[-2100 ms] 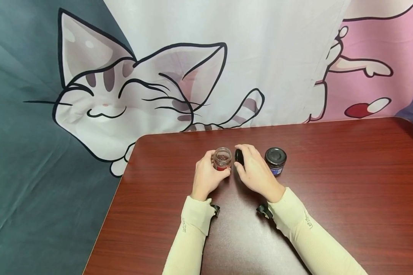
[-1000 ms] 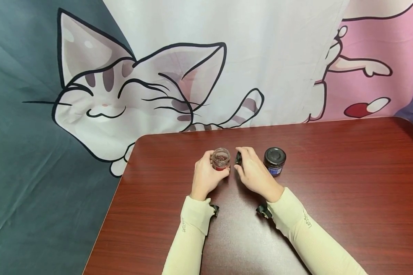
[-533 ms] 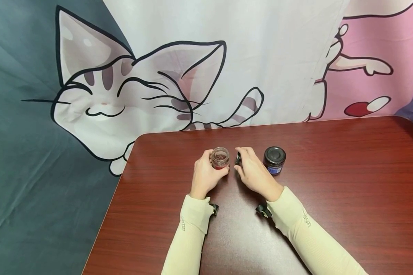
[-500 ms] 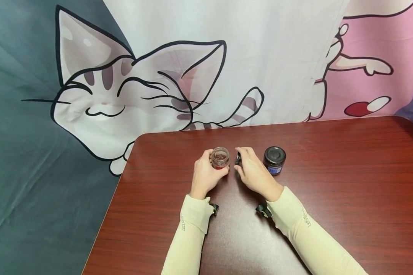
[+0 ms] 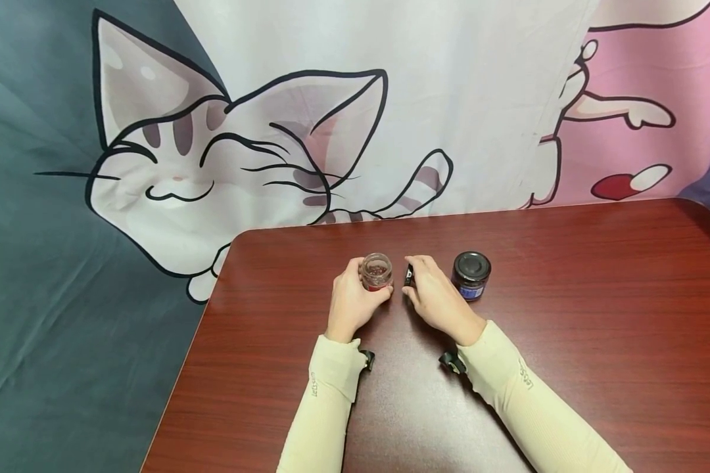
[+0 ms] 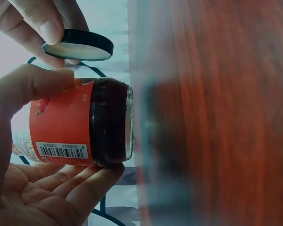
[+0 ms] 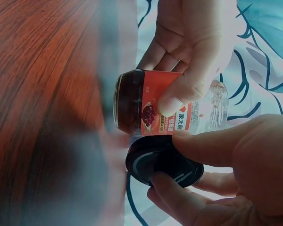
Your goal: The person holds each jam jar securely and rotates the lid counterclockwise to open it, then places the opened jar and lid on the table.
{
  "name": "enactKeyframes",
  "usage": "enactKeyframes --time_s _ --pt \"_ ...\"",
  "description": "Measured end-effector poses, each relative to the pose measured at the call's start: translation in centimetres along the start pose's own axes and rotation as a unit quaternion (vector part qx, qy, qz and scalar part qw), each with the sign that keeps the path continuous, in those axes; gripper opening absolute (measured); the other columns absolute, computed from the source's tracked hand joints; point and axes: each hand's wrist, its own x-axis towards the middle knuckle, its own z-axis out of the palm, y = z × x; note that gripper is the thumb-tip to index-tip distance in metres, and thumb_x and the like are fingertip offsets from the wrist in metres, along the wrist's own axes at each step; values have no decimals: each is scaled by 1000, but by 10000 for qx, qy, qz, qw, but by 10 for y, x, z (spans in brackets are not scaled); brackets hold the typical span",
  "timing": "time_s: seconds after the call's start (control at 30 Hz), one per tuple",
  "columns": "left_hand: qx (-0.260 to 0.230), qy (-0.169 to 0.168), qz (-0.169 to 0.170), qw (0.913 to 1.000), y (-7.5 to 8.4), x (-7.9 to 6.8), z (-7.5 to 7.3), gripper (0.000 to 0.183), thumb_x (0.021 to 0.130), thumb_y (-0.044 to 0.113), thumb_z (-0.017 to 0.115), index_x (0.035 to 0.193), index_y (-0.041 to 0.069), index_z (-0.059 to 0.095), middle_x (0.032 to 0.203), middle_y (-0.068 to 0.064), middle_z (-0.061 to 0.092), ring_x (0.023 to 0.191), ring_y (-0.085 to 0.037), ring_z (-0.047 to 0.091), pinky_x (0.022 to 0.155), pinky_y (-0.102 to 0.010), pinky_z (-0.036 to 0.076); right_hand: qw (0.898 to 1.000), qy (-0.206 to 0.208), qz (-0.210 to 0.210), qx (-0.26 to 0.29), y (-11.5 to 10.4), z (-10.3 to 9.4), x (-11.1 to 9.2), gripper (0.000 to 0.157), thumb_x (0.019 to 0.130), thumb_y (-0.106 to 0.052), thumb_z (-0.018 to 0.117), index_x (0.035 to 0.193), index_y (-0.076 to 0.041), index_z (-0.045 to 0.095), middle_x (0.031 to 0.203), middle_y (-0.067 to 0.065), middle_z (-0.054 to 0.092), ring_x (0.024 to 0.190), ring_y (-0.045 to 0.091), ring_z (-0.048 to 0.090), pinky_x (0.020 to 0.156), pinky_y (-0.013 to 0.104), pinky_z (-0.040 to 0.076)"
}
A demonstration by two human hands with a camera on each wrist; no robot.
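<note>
My left hand (image 5: 355, 301) grips a small glass jar (image 5: 377, 270) with a red label, thumb on the near side and fingers behind. The jar is uncapped, and dark contents sit low in it; its label (image 6: 63, 125) carries a barcode in the left wrist view. Just right of it, my right hand (image 5: 440, 299) pinches a black jar lid (image 7: 151, 162) between thumb and fingers. The lid is tipped on edge in the head view, and its pale inner face (image 6: 78, 51) turns towards the jar in the left wrist view.
A second jar (image 5: 471, 276), with a black lid on and a blue label, stands on the table close to the right hand. The reddish-brown wooden table (image 5: 591, 315) reaches back to a printed cat curtain (image 5: 260, 144). Both wrists wear small black cameras.
The lid has turned in the right hand's fingers, so a white mark on it now shows. The right hand sits slightly lower in view. The left hand still holds the jar, nearly unmoved.
</note>
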Motion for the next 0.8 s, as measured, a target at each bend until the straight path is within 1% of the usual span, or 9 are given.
enactKeyframes --time_s 0.43,0.8 --pt "39 -57 -277 9996 0 0 -1 61 75 30 87 125 8 60 108 -10 72 101 -27 68 85 -44 54 9999 -131 73 -5 2 1 0 55 89 -3 74 133 17 49 128 32 54 121 41 55 102 49 45" --pt "7 -73 -296 9995 -2 0 -2 63 75 30 87 125 6 60 109 -11 72 101 -27 69 86 -44 54 9997 -232 118 5 2 2 0 55 89 -4 75 132 18 49 128 32 55 121 42 56 102 50 45"
